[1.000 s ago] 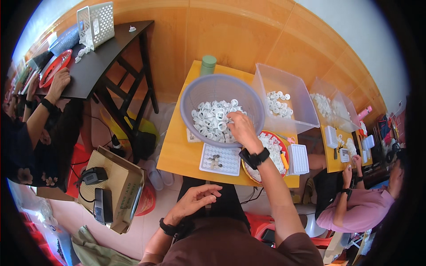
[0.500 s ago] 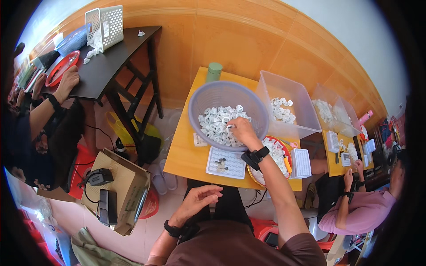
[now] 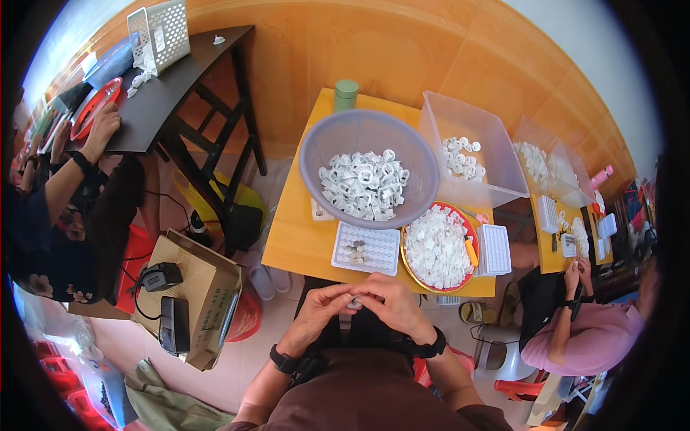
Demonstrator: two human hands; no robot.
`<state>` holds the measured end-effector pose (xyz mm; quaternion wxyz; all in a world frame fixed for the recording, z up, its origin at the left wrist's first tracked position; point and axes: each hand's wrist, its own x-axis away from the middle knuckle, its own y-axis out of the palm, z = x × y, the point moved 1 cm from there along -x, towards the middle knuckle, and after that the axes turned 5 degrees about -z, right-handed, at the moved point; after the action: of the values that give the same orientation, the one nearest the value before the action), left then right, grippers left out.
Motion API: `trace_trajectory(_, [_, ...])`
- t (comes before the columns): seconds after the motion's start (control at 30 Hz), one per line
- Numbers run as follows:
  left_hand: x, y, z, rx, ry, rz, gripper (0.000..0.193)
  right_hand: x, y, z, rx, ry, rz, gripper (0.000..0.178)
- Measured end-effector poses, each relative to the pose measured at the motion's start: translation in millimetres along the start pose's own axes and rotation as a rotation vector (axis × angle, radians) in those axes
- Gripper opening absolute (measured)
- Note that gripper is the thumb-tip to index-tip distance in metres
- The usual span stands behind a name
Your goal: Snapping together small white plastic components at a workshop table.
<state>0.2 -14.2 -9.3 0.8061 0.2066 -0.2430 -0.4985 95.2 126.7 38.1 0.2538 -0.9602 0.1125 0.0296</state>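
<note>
Left hand [image 3: 313, 316] and right hand [image 3: 395, 305] pinching 1 small pale piece [image 3: 355, 302], above dark-trousered lap [image 3: 357, 333]

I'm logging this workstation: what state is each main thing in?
Left hand: pinching small pale part
Right hand: likewise
Round lavender plastic basket: upright, partly filled
Clear plastic bin: open, partly filled
Round red-rimmed tray: heaped
Green cylindrical canister: upright, lidded
White perforated plastic basket: tipped sideways

Near, the left hand [image 3: 320, 314] and right hand [image 3: 394, 305] meet around a small pale piece [image 3: 354, 304] (mostly covered). Beyond, a yellow table [image 3: 296, 248] bears a purple basin [image 3: 418, 154] of white parts [image 3: 364, 183], a clear bin [image 3: 463, 195] right of it, and, nearer, a white tray [image 3: 384, 253] left of a heaped red plate [image 3: 466, 221].
</note>
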Motion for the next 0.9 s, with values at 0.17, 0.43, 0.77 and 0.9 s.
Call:
trace_trajectory(0.17, [-0.6,-8.5,-9.6,0.032,-0.074,-0.073,0.028,5.3,4.0,5.0,-0.114,0.061,-0.014,0.014])
trace_trajectory(0.43, [-4.2,-14.9,-7.2,0.247,-0.059,0.011,0.028,-23.6,0.8,43.3,0.183,0.115,0.296,0.013])
trace_trajectory(0.77, [-8.8,-17.1,-4.2,0.351,0.022,0.054,0.029,-32.2,8.1,49.0,0.379,0.110,0.299,0.009])
trace_trajectory(0.9, [-10.3,-13.4,1.6,0.376,0.050,0.060,0.028,-34.2,7.3,47.5,0.394,0.089,0.275,0.010])
